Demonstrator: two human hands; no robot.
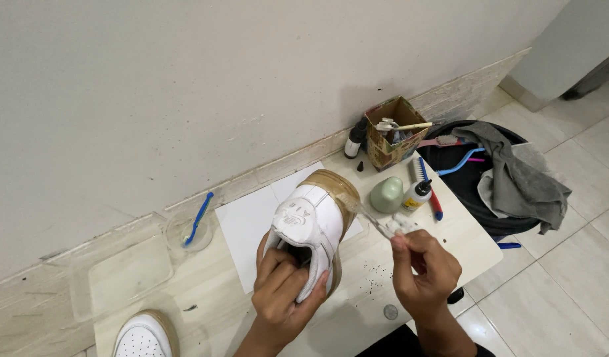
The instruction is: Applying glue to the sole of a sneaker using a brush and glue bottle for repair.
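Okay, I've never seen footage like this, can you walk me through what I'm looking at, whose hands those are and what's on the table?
This is one picture from a camera worn on a person's head, looking down at their own bare hands. The left hand grips a white sneaker with a yellowed sole, heel up. The right hand holds a clear-handled toothbrush against that sole. On the low table lie white paper sheets, a green lidded pot, a small bottle and a cardboard box of tools. A second sneaker sits bottom left.

Soft, even daylight fills the room, bright on the wall (185, 79); shadows stay faint, focus is sharp, and the edges bow slightly outward.
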